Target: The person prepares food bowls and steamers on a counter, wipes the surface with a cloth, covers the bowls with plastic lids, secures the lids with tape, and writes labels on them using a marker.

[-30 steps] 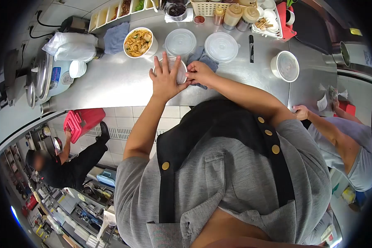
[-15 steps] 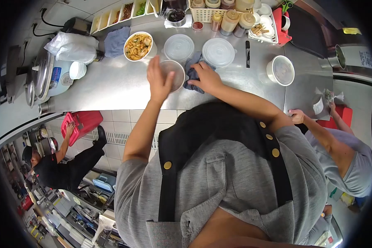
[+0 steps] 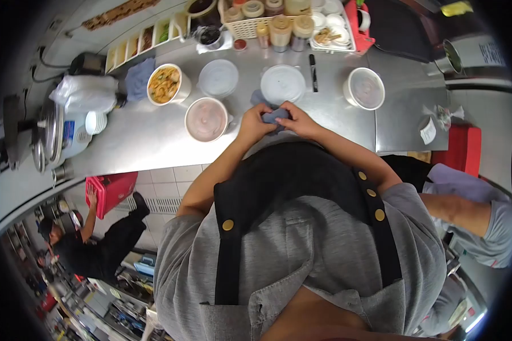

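My left hand [image 3: 255, 122] and my right hand [image 3: 297, 121] both grip a bunched blue-grey cloth [image 3: 276, 117] close to my apron. Left of them stands a lidded white tub [image 3: 206, 120]. Behind the cloth lies a translucent round lid [image 3: 283, 84], and a second translucent lid [image 3: 219, 78] is to its left. An uncovered white tub of noodle-like food [image 3: 165, 84] stands further left. Another lidded tub [image 3: 364, 89] is on the right, with a black marker [image 3: 313, 73] between it and the lids.
Sauce bottles [image 3: 280, 33] and a cream basket [image 3: 250, 28] line the back of the steel counter [image 3: 153, 142]. A folded cloth [image 3: 139, 79] and stacked white cups [image 3: 95, 122] are at left. One person carries a red bin [image 3: 111, 193]; another stands at right.
My left hand has left the lidded tub and joined my right on the cloth, now bunched nearer my body. The coworker's hands at right are no longer over the counter.
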Demonstrator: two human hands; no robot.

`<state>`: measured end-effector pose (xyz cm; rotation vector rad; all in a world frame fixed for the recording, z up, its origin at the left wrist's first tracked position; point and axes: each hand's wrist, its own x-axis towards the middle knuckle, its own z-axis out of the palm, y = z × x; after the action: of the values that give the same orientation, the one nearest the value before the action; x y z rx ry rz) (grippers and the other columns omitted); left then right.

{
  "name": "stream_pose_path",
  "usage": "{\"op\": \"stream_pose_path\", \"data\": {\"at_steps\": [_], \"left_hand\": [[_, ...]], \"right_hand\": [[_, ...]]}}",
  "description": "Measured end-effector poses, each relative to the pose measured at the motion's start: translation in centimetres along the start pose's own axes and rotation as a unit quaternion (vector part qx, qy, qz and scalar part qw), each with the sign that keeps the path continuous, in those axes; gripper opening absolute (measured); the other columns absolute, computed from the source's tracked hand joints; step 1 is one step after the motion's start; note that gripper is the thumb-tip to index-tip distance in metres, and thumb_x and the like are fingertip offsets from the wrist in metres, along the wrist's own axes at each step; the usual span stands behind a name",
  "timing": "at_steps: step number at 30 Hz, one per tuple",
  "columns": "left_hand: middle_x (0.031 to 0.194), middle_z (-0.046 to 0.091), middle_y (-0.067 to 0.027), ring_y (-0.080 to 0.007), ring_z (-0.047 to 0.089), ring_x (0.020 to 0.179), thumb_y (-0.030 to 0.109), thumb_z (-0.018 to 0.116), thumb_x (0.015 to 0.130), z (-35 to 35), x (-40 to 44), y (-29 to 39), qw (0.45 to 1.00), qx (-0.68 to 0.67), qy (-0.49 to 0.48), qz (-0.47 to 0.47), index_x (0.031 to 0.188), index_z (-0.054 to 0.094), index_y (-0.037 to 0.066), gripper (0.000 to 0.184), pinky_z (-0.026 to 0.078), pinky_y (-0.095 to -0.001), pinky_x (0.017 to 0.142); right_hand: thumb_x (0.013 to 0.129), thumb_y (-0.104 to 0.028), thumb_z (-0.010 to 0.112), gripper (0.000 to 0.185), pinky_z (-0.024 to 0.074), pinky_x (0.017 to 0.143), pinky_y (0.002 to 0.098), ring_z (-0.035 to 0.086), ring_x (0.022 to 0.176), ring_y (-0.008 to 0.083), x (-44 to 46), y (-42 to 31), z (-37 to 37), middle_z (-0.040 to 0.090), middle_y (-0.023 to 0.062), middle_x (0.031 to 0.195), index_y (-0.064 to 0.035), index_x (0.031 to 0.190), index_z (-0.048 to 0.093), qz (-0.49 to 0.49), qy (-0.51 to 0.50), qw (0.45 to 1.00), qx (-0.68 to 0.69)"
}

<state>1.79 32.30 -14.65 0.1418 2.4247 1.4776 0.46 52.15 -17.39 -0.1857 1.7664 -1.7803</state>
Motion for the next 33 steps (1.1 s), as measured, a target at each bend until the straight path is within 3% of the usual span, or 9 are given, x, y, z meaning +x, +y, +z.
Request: {"op": "stream_pose_path", "data": {"at_steps": [1, 4, 7, 13, 16, 24, 26, 28, 33], "left_hand": [[0.109, 0.067, -0.0197, -0.0350, 0.064, 0.105, 0.020, 0.082, 0.066, -0.6, 0.2, 0.5, 0.988, -0.008, -0.069, -0.141, 0.106, 0.067, 0.005, 0.045, 0.052, -0.0427, 0.087], [0.103, 0.070, -0.0172, -0.0332, 0.066, 0.100, 0.029, 0.083, 0.062, -1.0, 1.6, 0.1, 0.938, 0.242, -0.244, -0.042, 0.104, 0.068, 0.009, 0.048, 0.052, -0.0441, 0.084], [0.105, 0.069, -0.0159, -0.0331, 0.065, 0.101, 0.035, 0.081, 0.066, -1.7, 3.9, 4.2, 0.930, 0.271, -0.247, 0.000, 0.106, 0.068, 0.012, 0.048, 0.051, -0.0447, 0.086], [0.107, 0.064, -0.0183, -0.0371, 0.062, 0.103, 0.023, 0.068, 0.087, 1.0, 11.7, 1.0, 0.926, 0.328, 0.188, -0.001, 0.107, 0.067, 0.010, 0.024, 0.050, -0.0464, 0.089], [0.108, 0.064, -0.0153, -0.0359, 0.064, 0.096, 0.020, 0.066, 0.088, 0.3, 12.5, -0.3, 0.950, 0.286, 0.123, -0.020, 0.109, 0.065, 0.011, 0.023, 0.052, -0.0473, 0.084], [0.112, 0.062, -0.0155, -0.0332, 0.064, 0.093, 0.012, 0.064, 0.090, -1.2, 10.3, 0.1, 0.978, 0.127, 0.161, 0.047, 0.110, 0.063, 0.012, 0.020, 0.051, -0.0448, 0.080], [0.115, 0.061, -0.0151, -0.0330, 0.064, 0.096, 0.012, 0.064, 0.090, -0.8, 9.2, 2.0, 0.983, 0.081, 0.159, 0.037, 0.110, 0.064, 0.013, 0.020, 0.050, -0.0440, 0.081], [0.123, 0.056, -0.0140, -0.0335, 0.057, 0.108, 0.014, 0.066, 0.090, -0.3, 8.5, 3.3, 0.926, 0.217, 0.239, 0.196, 0.115, 0.066, 0.015, 0.025, 0.048, -0.0434, 0.088], [0.130, 0.051, -0.0150, -0.0346, 0.051, 0.119, 0.013, 0.068, 0.089, -1.0, 7.8, 5.0, 0.957, 0.168, 0.144, 0.190, 0.120, 0.066, 0.017, 0.031, 0.044, -0.0430, 0.098]], "right_hand": [[0.093, -0.013, 0.066, 0.024, 0.0482, 0.082, 0.0283, 0.052, 0.092, 0.0117, 0.0, 0.3, -0.5, 0.053, 0.0046, 0.099, -0.0063, 0.112, 0.053, 0.000, -0.043, 0.998, -0.056], [0.083, -0.014, 0.072, 0.032, 0.0480, 0.086, 0.0349, 0.058, 0.098, 0.0236, -0.9, -1.8, -1.4, 0.057, 0.0111, 0.102, -0.0055, 0.109, 0.058, -0.092, -0.052, 0.962, -0.253], [0.075, -0.015, 0.073, 0.034, 0.0490, 0.088, 0.0394, 0.060, 0.102, 0.0344, -1.2, -2.6, -3.4, 0.060, 0.0172, 0.106, -0.0057, 0.106, 0.062, -0.096, -0.052, 0.936, -0.335], [0.080, -0.011, 0.066, 0.026, 0.0506, 0.086, 0.0442, 0.063, 0.095, 0.0387, 4.1, -1.5, -8.3, 0.065, 0.0200, 0.104, -0.0038, 0.105, 0.063, -0.081, 0.275, 0.894, -0.344], [0.083, -0.009, 0.064, 0.023, 0.0506, 0.086, 0.0450, 0.062, 0.097, 0.0404, 6.2, -1.6, -9.1, 0.065, 0.0217, 0.104, -0.0023, 0.105, 0.062, -0.030, 0.270, 0.868, -0.415], [0.082, -0.013, 0.077, 0.026, 0.0500, 0.079, 0.0303, 0.060, 0.092, 0.0159, 6.6, -1.2, -9.4, 0.063, 0.0068, 0.098, -0.0035, 0.100, 0.061, -0.097, 0.229, 0.967, -0.048], [0.083, -0.014, 0.077, 0.026, 0.0493, 0.078, 0.0291, 0.059, 0.092, 0.0148, 5.7, -2.0, -8.8, 0.062, 0.0053, 0.097, -0.0042, 0.100, 0.061, -0.089, 0.205, 0.974, -0.023], [0.083, -0.015, 0.077, 0.025, 0.0485, 0.076, 0.0280, 0.057, 0.091, 0.0137, 4.8, -3.0, -8.3, 0.061, 0.0039, 0.097, -0.0050, 0.099, 0.060, -0.082, 0.180, 0.980, 0.000], [0.088, -0.013, 0.073, 0.020, 0.0475, 0.073, 0.0262, 0.056, 0.079, 0.0100, 2.9, -5.4, -6.7, 0.064, 0.0013, 0.090, -0.0029, 0.104, 0.066, -0.040, 0.133, 0.989, 0.043]]}}
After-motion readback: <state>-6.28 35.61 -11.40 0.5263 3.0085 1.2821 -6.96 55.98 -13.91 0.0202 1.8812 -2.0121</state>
